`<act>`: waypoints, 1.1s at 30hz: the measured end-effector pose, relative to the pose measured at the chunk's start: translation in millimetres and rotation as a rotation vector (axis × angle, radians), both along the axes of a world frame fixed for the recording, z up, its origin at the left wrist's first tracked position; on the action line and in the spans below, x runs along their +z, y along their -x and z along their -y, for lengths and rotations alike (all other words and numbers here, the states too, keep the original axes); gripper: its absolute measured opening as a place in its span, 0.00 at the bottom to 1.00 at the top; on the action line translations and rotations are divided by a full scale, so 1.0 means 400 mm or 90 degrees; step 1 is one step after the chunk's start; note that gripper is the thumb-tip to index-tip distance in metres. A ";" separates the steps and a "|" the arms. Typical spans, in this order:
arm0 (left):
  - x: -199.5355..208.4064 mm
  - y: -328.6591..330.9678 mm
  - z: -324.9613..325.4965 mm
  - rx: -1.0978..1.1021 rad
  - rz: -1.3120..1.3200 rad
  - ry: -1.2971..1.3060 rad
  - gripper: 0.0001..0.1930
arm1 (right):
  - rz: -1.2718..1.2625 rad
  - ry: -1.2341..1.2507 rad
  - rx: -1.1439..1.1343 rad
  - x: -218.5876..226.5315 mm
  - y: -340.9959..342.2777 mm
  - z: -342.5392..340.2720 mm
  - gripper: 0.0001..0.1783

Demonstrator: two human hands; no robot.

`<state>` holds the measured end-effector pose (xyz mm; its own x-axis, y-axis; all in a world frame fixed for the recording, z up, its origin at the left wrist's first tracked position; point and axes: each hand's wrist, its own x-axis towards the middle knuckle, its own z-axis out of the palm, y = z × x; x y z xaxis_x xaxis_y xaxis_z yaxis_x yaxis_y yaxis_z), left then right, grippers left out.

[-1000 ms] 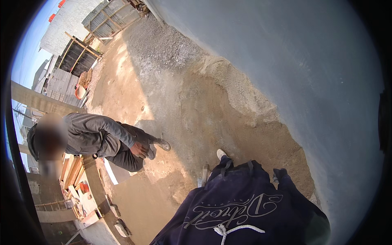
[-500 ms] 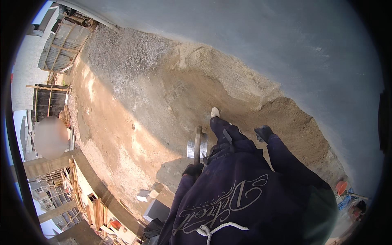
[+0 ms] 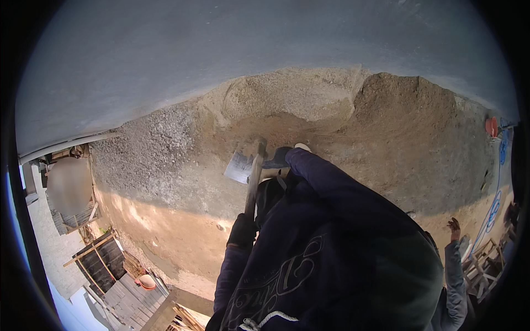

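Observation:
My left hand [image 3: 242,229], in a dark glove, is closed round the wooden handle of a hoe [image 3: 254,185]. The hoe's flat metal blade [image 3: 239,167] sticks out to the left near the handle's far end. My right hand [image 3: 280,157], gloved too, is beside that far end, its fingers stretched toward the handle; whether they touch it I cannot tell. A pale shoe tip [image 3: 302,147] shows just beyond my right forearm. Beyond the hoe lie a light sand heap [image 3: 287,91] and a darker, browner heap [image 3: 403,102].
A grey wall [image 3: 265,38] runs behind the heaps. Gravel [image 3: 149,143] spreads at the left. A red bucket [image 3: 491,127] and blue hose [image 3: 491,215] are at the far right. Another person's raised hand [image 3: 454,227] shows at lower right. Planks [image 3: 130,298] lie lower left.
My view has turned, so the wall now spans the top. My right hand has swung left to the hoe's far end. Another person's arm has come into view at the right.

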<state>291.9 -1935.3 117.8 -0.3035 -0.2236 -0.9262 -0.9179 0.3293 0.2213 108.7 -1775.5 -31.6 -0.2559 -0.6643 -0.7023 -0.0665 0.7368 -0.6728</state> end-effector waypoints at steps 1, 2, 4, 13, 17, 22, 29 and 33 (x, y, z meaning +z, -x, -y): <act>0.024 0.037 0.024 -0.042 -0.002 -0.015 0.28 | 0.053 0.006 -0.071 0.010 -0.011 0.033 0.56; 0.052 0.069 0.048 -0.086 -0.001 -0.031 0.28 | 0.105 0.013 -0.144 0.013 -0.024 0.055 0.57; 0.110 0.124 0.101 -0.166 0.004 -0.071 0.29 | 0.174 0.066 -0.309 0.000 -0.041 0.075 0.51; 0.037 0.258 0.376 -0.685 -0.282 -0.316 0.37 | 0.516 0.747 -1.448 -0.028 -0.297 0.066 0.14; 0.060 0.308 0.545 -0.810 0.059 -0.276 0.38 | 0.398 0.763 -1.773 -0.016 -0.475 0.099 0.12; 0.050 0.321 0.636 -1.009 -0.134 -0.269 0.30 | 0.414 0.589 -1.942 -0.113 -0.668 0.036 0.06; -0.100 0.207 0.355 -1.005 -0.254 -0.228 0.23 | 0.575 0.576 -1.940 -0.297 -0.623 0.123 0.08; -0.312 0.185 0.148 -1.012 -0.357 -0.206 0.21 | 0.596 0.491 -1.859 -0.324 -0.532 0.167 0.10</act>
